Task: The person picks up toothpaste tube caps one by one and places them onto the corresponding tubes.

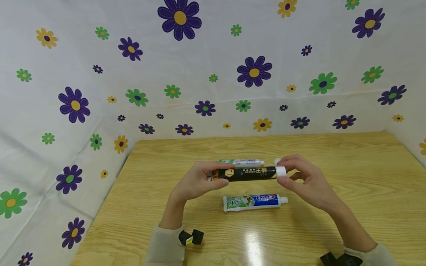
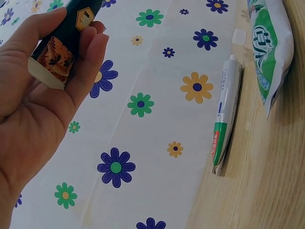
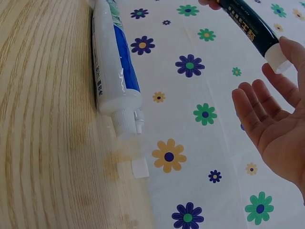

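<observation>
A black toothpaste tube (image 1: 251,174) with gold lettering is held level above the table. My left hand (image 1: 193,181) grips its flat end between thumb and fingers; the left wrist view shows the honeycomb-like picture on the tube (image 2: 59,55) there. At the other end is a white cap (image 1: 281,171), which my right hand (image 1: 311,183) pinches between thumb and index finger. In the right wrist view the cap (image 3: 278,58) sits on the tube's end, and the other fingers of that hand are spread away from it.
A green and blue toothpaste tube (image 1: 251,203) lies on the wooden table (image 1: 149,207) nearer to me. Behind the black tube lies a white and green tube (image 1: 247,162) with its nozzle bare. A loose white cap (image 3: 140,168) rests near that nozzle. Flowered cloth (image 1: 213,55) hangs behind.
</observation>
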Motion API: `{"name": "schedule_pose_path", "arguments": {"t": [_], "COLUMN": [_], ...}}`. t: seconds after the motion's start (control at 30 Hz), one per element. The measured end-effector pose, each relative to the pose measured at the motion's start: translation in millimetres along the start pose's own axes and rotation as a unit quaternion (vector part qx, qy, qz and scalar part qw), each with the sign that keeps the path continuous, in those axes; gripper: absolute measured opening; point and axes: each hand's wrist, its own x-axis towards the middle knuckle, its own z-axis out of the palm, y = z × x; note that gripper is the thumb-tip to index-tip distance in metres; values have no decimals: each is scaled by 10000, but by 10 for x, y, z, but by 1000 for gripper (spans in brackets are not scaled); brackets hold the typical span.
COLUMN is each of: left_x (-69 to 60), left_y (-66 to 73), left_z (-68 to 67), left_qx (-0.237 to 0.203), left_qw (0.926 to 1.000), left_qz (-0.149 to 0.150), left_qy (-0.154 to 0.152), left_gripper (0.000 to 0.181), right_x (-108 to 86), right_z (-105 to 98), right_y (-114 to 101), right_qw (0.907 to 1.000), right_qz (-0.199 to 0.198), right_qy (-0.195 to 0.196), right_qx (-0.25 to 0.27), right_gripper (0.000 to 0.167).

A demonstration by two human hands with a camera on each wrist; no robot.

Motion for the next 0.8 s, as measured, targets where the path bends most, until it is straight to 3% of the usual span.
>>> {"name": "schedule_pose_path", "arguments": {"t": [0.37, 0.53, 0.63, 0.8], "left_x": [-4, -15, -12, 0], "left_y": [-30, -20, -23, -40], "left_z": [13, 13, 17, 16], "left_qx": [53, 103, 64, 6], "left_qw": [9999, 9999, 10000, 10000], "left_qz": [116, 59, 45, -19], "left_qy": [-3, 62, 50, 40], "left_gripper": [37, 36, 36, 36], "right_x": [7, 24, 18, 6], "right_z": [8, 3, -19, -43], "right_y": [11, -4, -14, -43], "right_qw": [9989, 9982, 9974, 9988], "right_qz": [284, 262, 219, 21], "right_qy": [-58, -247, -348, -119], "right_qx": [-364, -475, -594, -472], "right_gripper": [11, 12, 26, 68]}}
